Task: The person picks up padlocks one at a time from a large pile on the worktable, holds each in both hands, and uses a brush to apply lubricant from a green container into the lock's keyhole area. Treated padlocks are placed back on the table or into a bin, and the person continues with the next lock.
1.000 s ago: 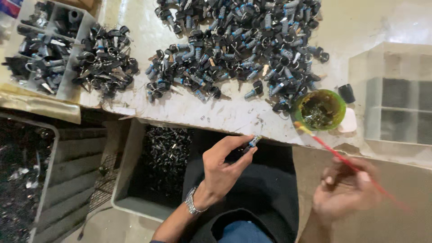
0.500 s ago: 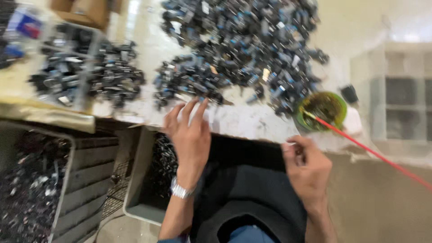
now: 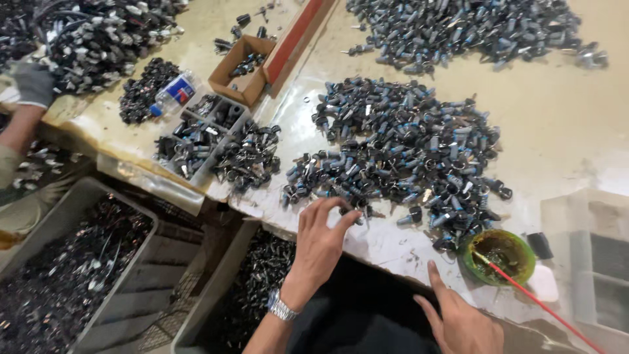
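My left hand [image 3: 322,241], with a metal watch on the wrist, reaches over the near table edge and its fingertips touch the small dark cylindrical parts at the near rim of a big pile [image 3: 400,154]. Its fingers are spread and curled, and I see nothing held in them. My right hand [image 3: 460,320] rests low at the table's front edge, index finger stretched forward, empty. Just right of it stands a green bowl [image 3: 505,255] of dark liquid with a thin red stick [image 3: 538,301] leaning out of it.
A second pile [image 3: 472,29] lies far right. A divided tray [image 3: 196,134] of parts, a small cardboard box [image 3: 244,59] and a red bar [image 3: 298,39] sit left of centre. Grey bins [image 3: 131,288] of parts stand below the table. Another person's gloved hand [image 3: 33,84] works at far left. A clear box [image 3: 590,262] is at right.
My left hand has gone from near my lap up to the pile's near edge. My right hand let go of the red stick, which now leans in the green bowl. The view has widened.
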{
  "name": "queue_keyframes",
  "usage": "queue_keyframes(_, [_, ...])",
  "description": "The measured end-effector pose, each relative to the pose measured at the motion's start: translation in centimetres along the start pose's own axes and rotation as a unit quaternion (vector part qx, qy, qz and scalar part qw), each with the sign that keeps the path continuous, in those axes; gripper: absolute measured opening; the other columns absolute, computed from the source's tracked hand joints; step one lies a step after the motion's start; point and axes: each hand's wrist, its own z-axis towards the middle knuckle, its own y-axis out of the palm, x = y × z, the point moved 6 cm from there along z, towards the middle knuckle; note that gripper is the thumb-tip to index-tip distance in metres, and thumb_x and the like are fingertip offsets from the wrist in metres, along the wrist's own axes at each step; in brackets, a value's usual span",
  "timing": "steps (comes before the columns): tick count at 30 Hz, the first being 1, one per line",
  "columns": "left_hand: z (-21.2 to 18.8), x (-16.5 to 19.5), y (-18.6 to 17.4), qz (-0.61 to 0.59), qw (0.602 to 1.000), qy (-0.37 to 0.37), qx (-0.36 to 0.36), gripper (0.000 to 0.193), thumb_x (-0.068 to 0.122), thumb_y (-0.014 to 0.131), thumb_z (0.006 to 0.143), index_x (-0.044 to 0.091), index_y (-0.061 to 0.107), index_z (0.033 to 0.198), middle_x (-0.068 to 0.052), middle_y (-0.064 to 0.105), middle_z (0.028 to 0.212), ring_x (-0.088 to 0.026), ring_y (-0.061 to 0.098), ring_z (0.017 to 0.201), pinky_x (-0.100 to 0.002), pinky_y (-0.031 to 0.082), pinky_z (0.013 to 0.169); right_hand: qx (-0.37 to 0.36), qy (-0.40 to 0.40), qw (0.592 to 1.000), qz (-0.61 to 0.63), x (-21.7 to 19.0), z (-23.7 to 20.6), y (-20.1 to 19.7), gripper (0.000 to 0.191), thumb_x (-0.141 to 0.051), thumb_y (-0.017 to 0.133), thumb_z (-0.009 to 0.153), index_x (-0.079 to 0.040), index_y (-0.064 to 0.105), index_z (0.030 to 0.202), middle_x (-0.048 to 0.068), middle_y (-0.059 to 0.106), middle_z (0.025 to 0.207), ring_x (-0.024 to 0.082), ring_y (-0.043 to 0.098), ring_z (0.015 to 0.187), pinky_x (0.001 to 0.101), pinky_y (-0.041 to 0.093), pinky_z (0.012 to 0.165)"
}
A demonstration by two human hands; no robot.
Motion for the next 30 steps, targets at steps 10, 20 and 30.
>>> queue_keyframes(10, [-4.9, 5.0, 3.9, -0.458, 0.852, -0.254, 0.007, 0.027, 0.0, 0.071, 0.095, 0.001, 0.073, 0.122, -0.013, 0.077, 0.102, -0.017, 0.073, 0.094, -0.028, 0.057, 0.084, 0.229, 0.045, 0.832, 0.504, 1.1, -3.8, 1.9, 0.022, -0.002, 0.078, 0.082, -0.014, 0.08, 0.101, 0.002, 0.073, 0.095, 0.005, 0.059, 0.061, 0.0182, 0.044, 0.053])
queue_keyframes(20, [-6.1, 8.1, 4.2, -0.456, 0.872, -0.174, -0.046, 0.033, 0.003, 0.086, 0.084, 0.001, 0.077, 0.116, -0.013, 0.078, 0.095, -0.018, 0.077, 0.083, -0.027, 0.06, 0.073, 0.193, 0.111, 0.751, 0.622, 0.2, -2.3, 0.0, 0.017, 0.005, 0.075, 0.084, -0.001, 0.078, 0.099, 0.007, 0.076, 0.104, 0.004, 0.06, 0.063, 0.0174, 0.045, 0.052])
queue_keyframes(30, [-4.2, 9.9, 0.8, -0.309, 0.95, 0.036, 0.031, 0.037, -0.006, 0.08, 0.084, -0.003, 0.07, 0.119, -0.014, 0.073, 0.114, -0.03, 0.073, 0.102, -0.036, 0.062, 0.088, 0.239, 0.042, 0.796, 0.555, -0.6, -2.3, -1.6, 0.018, 0.007, 0.078, 0.08, -0.002, 0.076, 0.096, 0.006, 0.077, 0.101, 0.004, 0.064, 0.072, 0.0166, 0.049, 0.06])
